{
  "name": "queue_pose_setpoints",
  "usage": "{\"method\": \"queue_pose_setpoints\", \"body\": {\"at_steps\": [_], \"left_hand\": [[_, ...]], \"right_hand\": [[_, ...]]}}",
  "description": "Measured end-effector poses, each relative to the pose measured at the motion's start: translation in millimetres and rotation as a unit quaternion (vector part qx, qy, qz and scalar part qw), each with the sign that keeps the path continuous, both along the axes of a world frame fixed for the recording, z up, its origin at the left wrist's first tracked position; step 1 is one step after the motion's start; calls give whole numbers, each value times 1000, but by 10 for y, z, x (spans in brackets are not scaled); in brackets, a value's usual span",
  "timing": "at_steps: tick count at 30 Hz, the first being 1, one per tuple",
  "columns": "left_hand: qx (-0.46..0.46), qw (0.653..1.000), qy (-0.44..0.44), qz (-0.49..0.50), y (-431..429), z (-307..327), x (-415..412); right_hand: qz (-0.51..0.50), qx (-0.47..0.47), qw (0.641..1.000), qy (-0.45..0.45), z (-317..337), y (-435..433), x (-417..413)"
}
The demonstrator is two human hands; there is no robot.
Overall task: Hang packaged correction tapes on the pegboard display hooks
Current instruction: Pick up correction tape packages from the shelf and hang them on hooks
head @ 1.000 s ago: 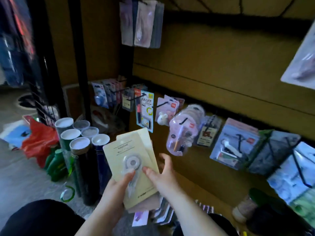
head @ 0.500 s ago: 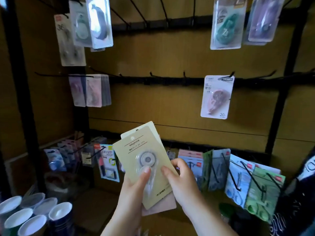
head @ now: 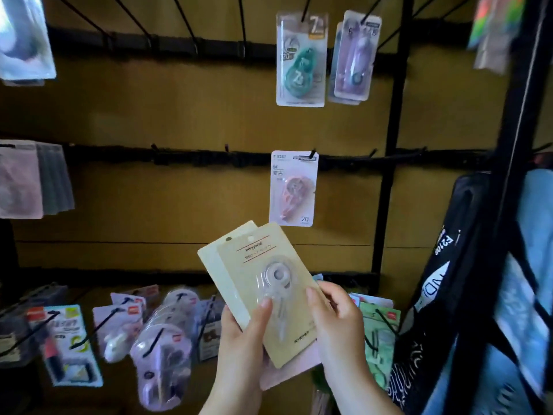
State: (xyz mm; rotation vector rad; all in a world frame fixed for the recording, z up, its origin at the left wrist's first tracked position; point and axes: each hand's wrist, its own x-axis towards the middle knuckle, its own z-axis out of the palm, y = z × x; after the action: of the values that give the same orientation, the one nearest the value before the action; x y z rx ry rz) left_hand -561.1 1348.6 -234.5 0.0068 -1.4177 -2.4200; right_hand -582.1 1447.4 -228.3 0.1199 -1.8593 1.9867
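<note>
Cream correction tape packs [head: 267, 290] now raised toward bare hooks [head: 226, 146] on the middle rail [head: 191, 159], left hand [head: 239, 339] gripping underneath, right hand [head: 338, 322] pinching their edge; hanging looks next.

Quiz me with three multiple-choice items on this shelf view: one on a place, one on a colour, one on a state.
1. Where does the pink pack hang?
A. bottom row
B. middle rail
C. top rail

2. What colour is the front card in the hands?
A. cream
B. red
C. black

3. What is the front card's state?
A. hung on a hook
B. lying on the floor
C. held by the left hand and right hand, off any hook

Answers: 1 B, its hook sits on the middle rail; 2 A, its backing is pale cream; 3 C, both thumbs press its face and its hang hole is free.
</note>
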Motion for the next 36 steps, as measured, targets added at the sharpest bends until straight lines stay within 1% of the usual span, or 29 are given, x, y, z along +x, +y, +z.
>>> {"method": "queue_pose_setpoints", "body": {"at_steps": [2, 4, 8, 10, 13, 17, 22, 28, 33, 36], "left_hand": [[2, 1000, 13, 3, 98, 24, -61], [-1, 1000, 28, 6, 161, 19, -121], [-16, 999, 33, -1, 248, 17, -180], [-50, 998, 36, 1, 286, 53, -196], [-73, 997, 33, -17, 352, 110, -207], [-73, 996, 24, -48, 446, 130, -239], [-59, 994, 42, -77, 589, 144, -321], [-60, 992, 47, -104, 556, 152, -320], [-61, 991, 48, -106, 546, 163, -318], [-70, 992, 42, -101, 562, 147, -313]], "right_hand": [[-24, 20, 999, 23, 11, 131, -42], [-30, 13, 998, 44, 32, 261, -79], [-20, -83, 996, 33, 145, 607, -174], [-14, -129, 991, 29, 221, 847, -237], [-47, -177, 981, 57, 348, 1190, -289], [-112, -169, 973, 113, 532, 1477, -265], [-142, -168, 962, 160, 769, 1581, -272], [-141, -160, 963, 167, 931, 1560, -326], [-151, -167, 963, 150, 877, 1581, -346], [-163, -133, 969, 129, 848, 1582, -344]]}}
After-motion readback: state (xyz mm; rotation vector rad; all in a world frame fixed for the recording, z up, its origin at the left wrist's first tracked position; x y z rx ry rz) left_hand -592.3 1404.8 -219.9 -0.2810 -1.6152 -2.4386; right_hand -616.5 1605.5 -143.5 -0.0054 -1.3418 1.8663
